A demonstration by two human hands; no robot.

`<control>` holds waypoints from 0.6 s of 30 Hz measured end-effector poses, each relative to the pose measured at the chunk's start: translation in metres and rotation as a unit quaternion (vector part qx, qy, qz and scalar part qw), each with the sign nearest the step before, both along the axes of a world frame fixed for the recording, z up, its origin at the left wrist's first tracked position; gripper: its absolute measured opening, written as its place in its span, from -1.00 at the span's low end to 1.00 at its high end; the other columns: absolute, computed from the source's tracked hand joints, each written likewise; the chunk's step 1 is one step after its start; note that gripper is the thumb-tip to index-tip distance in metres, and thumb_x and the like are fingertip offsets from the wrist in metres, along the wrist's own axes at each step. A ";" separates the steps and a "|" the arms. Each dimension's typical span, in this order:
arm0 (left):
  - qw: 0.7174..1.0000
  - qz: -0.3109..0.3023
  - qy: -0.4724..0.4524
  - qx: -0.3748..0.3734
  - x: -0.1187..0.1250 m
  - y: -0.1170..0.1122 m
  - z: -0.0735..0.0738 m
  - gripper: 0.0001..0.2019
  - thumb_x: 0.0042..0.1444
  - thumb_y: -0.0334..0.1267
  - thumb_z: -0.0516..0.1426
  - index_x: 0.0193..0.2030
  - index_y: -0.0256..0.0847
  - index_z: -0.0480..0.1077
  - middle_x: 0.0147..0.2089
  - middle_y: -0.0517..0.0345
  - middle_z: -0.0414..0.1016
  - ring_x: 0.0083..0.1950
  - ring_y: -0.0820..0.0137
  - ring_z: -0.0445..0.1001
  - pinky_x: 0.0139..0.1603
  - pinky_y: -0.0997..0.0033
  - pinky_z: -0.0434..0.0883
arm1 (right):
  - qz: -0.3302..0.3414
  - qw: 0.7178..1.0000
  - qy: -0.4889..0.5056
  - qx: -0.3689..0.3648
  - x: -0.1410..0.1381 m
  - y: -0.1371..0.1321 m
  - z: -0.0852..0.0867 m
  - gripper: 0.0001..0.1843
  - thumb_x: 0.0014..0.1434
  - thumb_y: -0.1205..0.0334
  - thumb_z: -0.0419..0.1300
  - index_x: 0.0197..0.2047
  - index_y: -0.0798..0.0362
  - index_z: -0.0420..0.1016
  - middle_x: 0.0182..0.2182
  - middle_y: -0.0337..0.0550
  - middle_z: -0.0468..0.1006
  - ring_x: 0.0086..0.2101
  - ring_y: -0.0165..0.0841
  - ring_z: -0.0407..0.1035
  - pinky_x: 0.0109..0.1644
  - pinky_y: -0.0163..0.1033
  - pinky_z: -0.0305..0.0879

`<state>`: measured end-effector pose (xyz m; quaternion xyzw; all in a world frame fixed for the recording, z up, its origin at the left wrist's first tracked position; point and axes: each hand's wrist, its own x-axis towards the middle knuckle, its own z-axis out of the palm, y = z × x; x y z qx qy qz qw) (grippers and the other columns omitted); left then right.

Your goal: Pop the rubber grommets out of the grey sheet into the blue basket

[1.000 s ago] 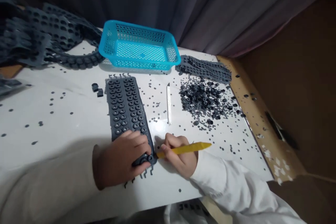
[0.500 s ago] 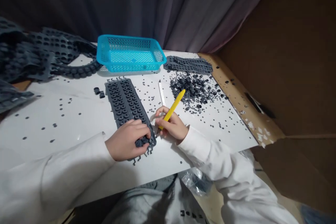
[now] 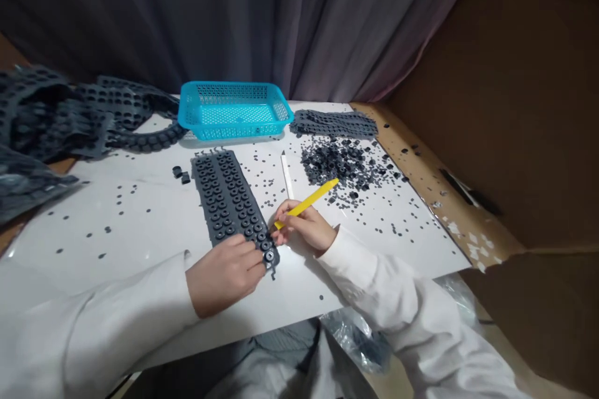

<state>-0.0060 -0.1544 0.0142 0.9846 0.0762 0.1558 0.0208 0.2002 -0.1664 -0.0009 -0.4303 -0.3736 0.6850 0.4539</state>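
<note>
A dark grey moulded rubber sheet [image 3: 229, 190] with rows of ring-shaped parts lies on the white tabletop in front of me. My left hand [image 3: 229, 274] is closed over its near end, fingers curled on the edge; what the fingertips grip is hidden. In my right hand [image 3: 304, 224] I hold a yellow pen-shaped tool [image 3: 309, 201], its dark tip down at the sheet's right edge near the lower rings. A white pen-shaped tool [image 3: 286, 174] with a dark point lies just beyond my right hand. Two small black parts [image 3: 181, 174] sit left of the sheet.
A blue perforated basket [image 3: 236, 131] stands at the back. Right of it lie a stack of punched grey sheets [image 3: 333, 123] and a heap of small black pieces [image 3: 337, 162]. More moulded sheets [image 3: 47, 118] are piled at left. A cardboard wall [image 3: 515, 106] rises on the right.
My left hand has shifted toward me along the sheet, uncovering more rings. The yellow tool now tilts lower, its tip nearer the sheet's edge. The view has tipped slightly upward.
</note>
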 end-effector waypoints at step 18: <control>0.941 0.034 0.133 -0.309 -0.001 0.016 0.038 -0.91 0.04 -0.33 0.14 -0.47 -0.18 0.33 -0.52 0.31 0.36 -0.42 0.47 0.35 -0.25 0.45 0.23 | -0.049 0.999 0.000 -0.006 0.002 -0.005 0.013 -0.70 -0.23 0.18 0.48 -0.43 0.17 0.58 -0.41 -0.03 0.66 -0.53 -0.37 0.53 -0.50 -0.37 0.47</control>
